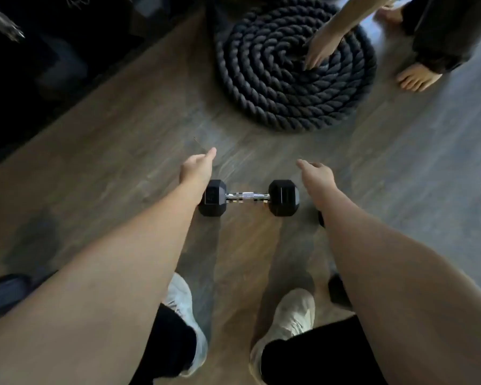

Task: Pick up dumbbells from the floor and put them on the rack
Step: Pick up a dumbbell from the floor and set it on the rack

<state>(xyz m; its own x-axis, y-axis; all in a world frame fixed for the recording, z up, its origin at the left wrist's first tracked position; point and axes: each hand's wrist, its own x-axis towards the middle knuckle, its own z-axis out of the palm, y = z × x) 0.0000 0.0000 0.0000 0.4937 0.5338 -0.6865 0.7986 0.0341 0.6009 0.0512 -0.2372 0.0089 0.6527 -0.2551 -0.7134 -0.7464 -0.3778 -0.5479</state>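
A black hex dumbbell [249,197] with a chrome handle lies crosswise on the wooden floor in front of my feet. My left hand [197,168] hovers just beyond its left head, fingers loosely apart, holding nothing. My right hand [315,173] hovers past its right head, also empty with fingers spread. Neither hand touches the dumbbell. Parts of another dark weight [338,291] peek out from behind my right forearm. The rack is not clearly seen.
A thick black coiled rope [261,79] lies on the floor ahead. Another person's hand [321,50] rests on it, and their bare feet [417,77] stand at the upper right. Dark equipment [34,65] fills the left side. A dark object [3,293] sits at the lower left.
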